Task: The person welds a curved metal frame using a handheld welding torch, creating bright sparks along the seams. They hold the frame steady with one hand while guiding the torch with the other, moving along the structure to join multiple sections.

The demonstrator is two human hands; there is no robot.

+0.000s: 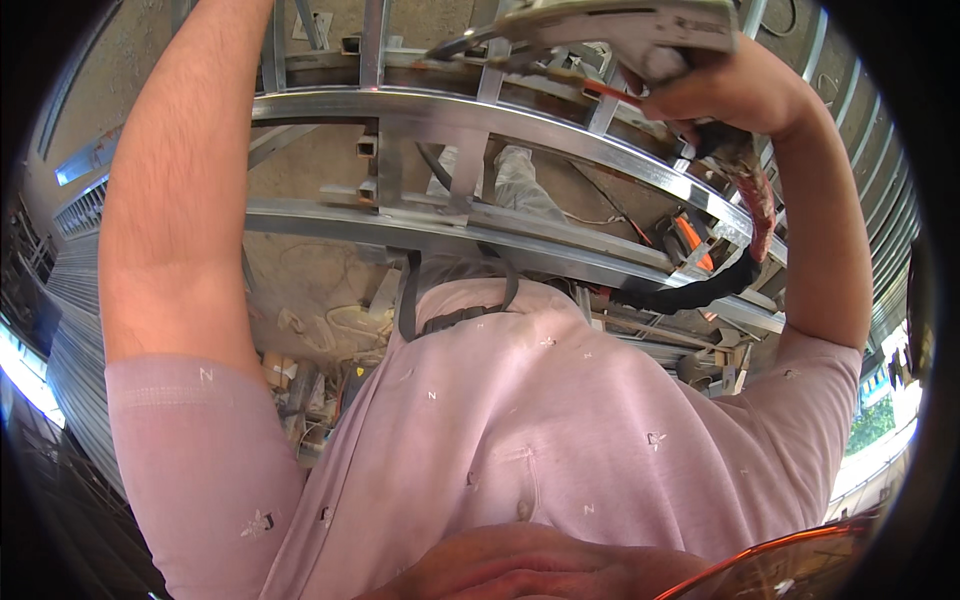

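My right hand (745, 92) is wrapped round the grip of a handheld welding gun (640, 30), pale grey with a narrow dark nozzle pointing left. Its cable (705, 288), sleeved in red and then black, hangs from the grip and curves back toward my waist. The gun is over a metal frame (560, 140) of shiny steel channels and crosspieces; whether the nozzle touches it I cannot tell. My left forearm (185, 180) reaches forward along the left side, and the hand lies beyond the upper edge of the picture.
A second steel rail (400, 226) runs across close to my waist. Below the frame an orange object (692, 240) and thin cords lie on the dusty floor (300, 165). Scraps and offcuts (300, 400) lie at my left. Long metal lengths (880, 150) are lined up at far right.
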